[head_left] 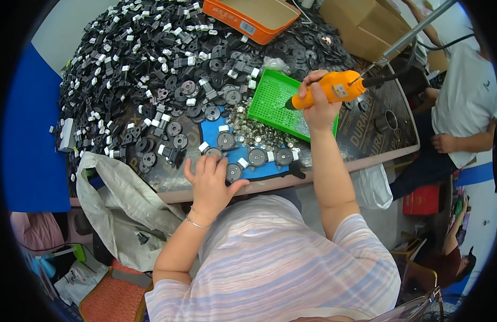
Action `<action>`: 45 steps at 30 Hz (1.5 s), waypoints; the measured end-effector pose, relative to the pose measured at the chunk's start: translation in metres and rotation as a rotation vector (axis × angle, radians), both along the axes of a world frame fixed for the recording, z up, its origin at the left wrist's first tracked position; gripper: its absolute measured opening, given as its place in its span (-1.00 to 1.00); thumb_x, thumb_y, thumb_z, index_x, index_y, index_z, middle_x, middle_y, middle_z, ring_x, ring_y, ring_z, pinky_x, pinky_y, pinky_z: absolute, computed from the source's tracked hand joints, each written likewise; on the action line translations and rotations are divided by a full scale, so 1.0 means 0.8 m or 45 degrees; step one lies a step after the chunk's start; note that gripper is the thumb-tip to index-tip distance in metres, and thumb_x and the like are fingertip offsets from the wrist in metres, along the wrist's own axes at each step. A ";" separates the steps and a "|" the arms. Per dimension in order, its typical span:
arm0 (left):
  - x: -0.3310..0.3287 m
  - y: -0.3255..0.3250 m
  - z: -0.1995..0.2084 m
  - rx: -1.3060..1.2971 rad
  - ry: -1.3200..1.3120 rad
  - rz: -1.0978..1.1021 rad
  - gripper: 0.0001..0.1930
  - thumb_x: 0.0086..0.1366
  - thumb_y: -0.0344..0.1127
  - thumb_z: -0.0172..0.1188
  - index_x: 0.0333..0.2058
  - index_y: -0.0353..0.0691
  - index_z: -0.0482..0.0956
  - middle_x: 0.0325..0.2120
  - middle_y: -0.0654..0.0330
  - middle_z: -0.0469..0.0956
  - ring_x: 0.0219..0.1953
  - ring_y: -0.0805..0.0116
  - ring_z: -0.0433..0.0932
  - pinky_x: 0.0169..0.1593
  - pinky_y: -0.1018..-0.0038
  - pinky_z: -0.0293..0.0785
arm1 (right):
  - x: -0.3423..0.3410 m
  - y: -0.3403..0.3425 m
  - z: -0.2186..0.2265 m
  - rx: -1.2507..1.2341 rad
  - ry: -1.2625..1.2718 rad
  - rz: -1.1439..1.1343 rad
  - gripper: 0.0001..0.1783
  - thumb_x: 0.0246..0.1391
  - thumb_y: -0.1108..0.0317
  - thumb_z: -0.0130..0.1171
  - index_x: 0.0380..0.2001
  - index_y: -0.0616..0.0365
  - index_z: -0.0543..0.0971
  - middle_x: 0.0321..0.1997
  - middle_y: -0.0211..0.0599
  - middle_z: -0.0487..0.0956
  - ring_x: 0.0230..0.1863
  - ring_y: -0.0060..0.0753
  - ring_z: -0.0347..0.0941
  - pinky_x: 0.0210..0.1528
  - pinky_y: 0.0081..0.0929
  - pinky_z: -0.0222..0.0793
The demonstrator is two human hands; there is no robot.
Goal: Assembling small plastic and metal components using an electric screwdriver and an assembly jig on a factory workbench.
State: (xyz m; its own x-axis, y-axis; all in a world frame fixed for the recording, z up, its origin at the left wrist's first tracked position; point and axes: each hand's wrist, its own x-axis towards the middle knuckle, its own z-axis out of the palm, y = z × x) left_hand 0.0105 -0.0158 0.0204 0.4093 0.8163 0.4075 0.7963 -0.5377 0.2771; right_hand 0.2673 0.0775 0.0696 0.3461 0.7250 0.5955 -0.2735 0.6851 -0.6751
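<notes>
My right hand (321, 110) grips an orange electric screwdriver (337, 87), its dark tip pointing down-left over a green mesh basket (270, 95). Clear or shiny small pieces, too small to name, lie in the basket. My left hand (208, 185) rests at the table's near edge with fingers spread and thumb out to the right. Its fingertips touch a black round part (213, 152) with a white tab, and another such part (234, 172) sits beside the thumb. More of these parts (256, 157) stand on a blue mat (211, 133). Small silver metal pieces (248, 127) are heaped between mat and basket.
A large pile of black parts with white tabs (125, 70) covers the table's left and back. Behind stand an orange tray (254, 33) and a cardboard box (364, 27). A whitish sack (125, 198) hangs at the near left edge. A person (465, 102) is at the right.
</notes>
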 end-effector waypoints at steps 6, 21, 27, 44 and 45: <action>-0.014 -0.009 0.002 -0.087 -0.017 -0.025 -0.41 -0.04 0.16 0.27 -0.17 -0.21 0.52 -0.19 0.21 0.42 -0.04 0.20 0.31 0.17 0.01 -0.14 | 0.005 0.013 -0.008 -0.018 -0.068 -0.046 -0.84 -0.02 0.56 0.09 -0.32 0.27 0.40 -0.32 -0.16 0.43 -0.52 -0.40 0.40 -0.41 -0.52 0.36; -0.011 -0.006 -0.003 -0.195 -0.082 -0.004 -0.50 -0.09 0.02 0.35 -0.20 -0.14 0.56 0.10 0.08 0.27 0.19 0.09 0.13 0.19 -0.09 -0.25 | 0.008 0.021 -0.011 -0.068 -0.012 0.000 -0.84 -0.01 0.51 0.13 -0.33 0.25 0.41 -0.39 -0.21 0.44 -0.55 -0.42 0.40 -0.45 -0.54 0.34; -0.008 -0.005 -0.004 -0.304 -0.172 0.032 -0.55 -0.15 -0.10 0.40 -0.25 -0.17 0.59 0.22 0.06 0.16 0.28 0.00 0.01 0.20 -0.17 -0.31 | -0.003 -0.002 0.026 0.030 0.040 0.119 -0.83 -0.02 0.48 0.13 -0.34 0.26 0.41 -0.41 -0.24 0.43 -0.57 -0.45 0.39 -0.49 -0.54 0.32; -0.006 -0.006 -0.022 -0.217 -0.360 0.053 -0.58 -0.19 -0.16 0.36 -0.28 -0.16 0.59 0.20 0.08 0.20 0.29 0.04 0.01 0.21 -0.15 -0.34 | -0.129 -0.087 0.023 -0.263 -0.412 0.989 -0.64 -0.08 0.19 0.31 -0.36 0.23 0.46 -0.35 -0.23 0.36 -0.50 -0.46 0.41 -0.41 -0.56 0.34; -0.006 -0.006 -0.025 -0.196 -0.364 0.052 -0.59 -0.18 -0.15 0.35 -0.29 -0.15 0.59 0.20 0.10 0.20 0.29 0.04 0.01 0.21 -0.16 -0.34 | -0.130 -0.083 0.028 -0.194 -0.510 0.969 -0.66 -0.10 0.19 0.33 -0.39 0.19 0.48 -0.40 -0.25 0.41 -0.48 -0.45 0.41 -0.38 -0.56 0.33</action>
State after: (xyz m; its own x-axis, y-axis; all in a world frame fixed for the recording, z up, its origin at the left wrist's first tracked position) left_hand 0.0060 -0.0204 0.0006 0.2620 0.8906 0.3718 0.6943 -0.4416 0.5683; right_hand 0.1632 0.0110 0.0917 -0.4791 0.7557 0.4465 -0.3425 0.3075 -0.8878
